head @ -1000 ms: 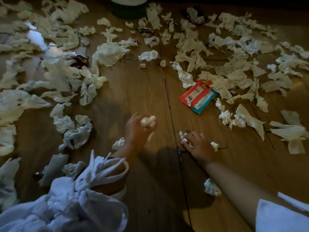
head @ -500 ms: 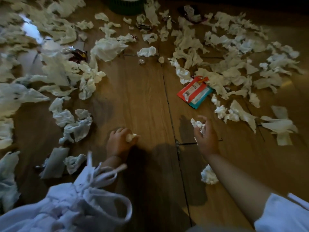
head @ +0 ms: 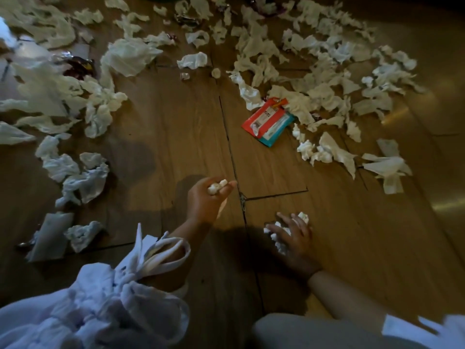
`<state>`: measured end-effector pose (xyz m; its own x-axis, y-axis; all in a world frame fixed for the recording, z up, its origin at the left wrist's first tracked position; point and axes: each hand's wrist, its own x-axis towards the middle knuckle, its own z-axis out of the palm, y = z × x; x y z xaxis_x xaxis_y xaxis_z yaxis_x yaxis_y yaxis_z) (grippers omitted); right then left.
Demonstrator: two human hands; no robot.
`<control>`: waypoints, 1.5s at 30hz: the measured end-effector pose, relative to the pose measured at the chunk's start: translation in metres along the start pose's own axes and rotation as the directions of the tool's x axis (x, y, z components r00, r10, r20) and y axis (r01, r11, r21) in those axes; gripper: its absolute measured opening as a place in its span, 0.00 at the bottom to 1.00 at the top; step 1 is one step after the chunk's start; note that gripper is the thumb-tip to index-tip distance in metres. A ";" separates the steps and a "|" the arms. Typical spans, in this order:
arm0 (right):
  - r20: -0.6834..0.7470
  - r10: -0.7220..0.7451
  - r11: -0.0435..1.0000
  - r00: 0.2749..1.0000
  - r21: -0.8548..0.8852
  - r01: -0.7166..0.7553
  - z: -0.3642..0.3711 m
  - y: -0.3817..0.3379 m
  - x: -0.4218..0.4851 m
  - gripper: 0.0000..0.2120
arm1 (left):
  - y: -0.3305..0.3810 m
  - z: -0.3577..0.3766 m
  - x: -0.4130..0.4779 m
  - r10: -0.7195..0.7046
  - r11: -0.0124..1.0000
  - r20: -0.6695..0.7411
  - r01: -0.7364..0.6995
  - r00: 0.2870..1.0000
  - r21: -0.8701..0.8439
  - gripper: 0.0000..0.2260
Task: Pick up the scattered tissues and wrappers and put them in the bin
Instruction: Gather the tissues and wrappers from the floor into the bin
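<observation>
Both grips closed; left hand [head: 205, 202]: small white wad [head: 217, 187]; right hand [head: 293, 235]: crumpled tissues [head: 278, 241]

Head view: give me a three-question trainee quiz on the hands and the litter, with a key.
1. True or false: the left hand holds a small tissue wad.
2. Where does the red and teal packet lie? A) in a hand B) on the wooden floor, beyond both hands C) wholly buried under tissues
3. Fill in: the right hand grips white crumpled ___ low at the floor.
Key: 1 true; 2 B; 3 tissue.
</observation>
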<state>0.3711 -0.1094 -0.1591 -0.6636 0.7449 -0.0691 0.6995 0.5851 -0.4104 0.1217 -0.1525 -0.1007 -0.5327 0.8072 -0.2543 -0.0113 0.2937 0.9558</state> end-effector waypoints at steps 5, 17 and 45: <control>-0.097 -0.183 0.981 0.978 -0.089 0.174 0.007 -0.023 0.076 0.11 | -0.006 -0.023 0.010 -0.017 1.000 -0.150 0.013 0.989 -0.027 0.13; -0.121 0.029 0.875 0.992 0.483 0.033 -0.027 -0.087 0.193 0.14 | 0.012 -0.065 0.053 -0.039 0.995 -0.243 0.014 0.969 -0.102 0.07; 0.178 0.510 0.389 0.841 0.824 -0.411 -0.486 -0.273 0.219 0.17 | 0.524 -0.086 -0.017 -0.168 0.972 -0.341 0.099 0.925 -0.212 0.09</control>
<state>0.1634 0.0498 0.3794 -0.2489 0.8680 -0.4296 0.3262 -0.3425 -0.8811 0.0518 -0.0567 0.4171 -0.7792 0.5227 -0.3459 -0.2428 0.2570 0.9354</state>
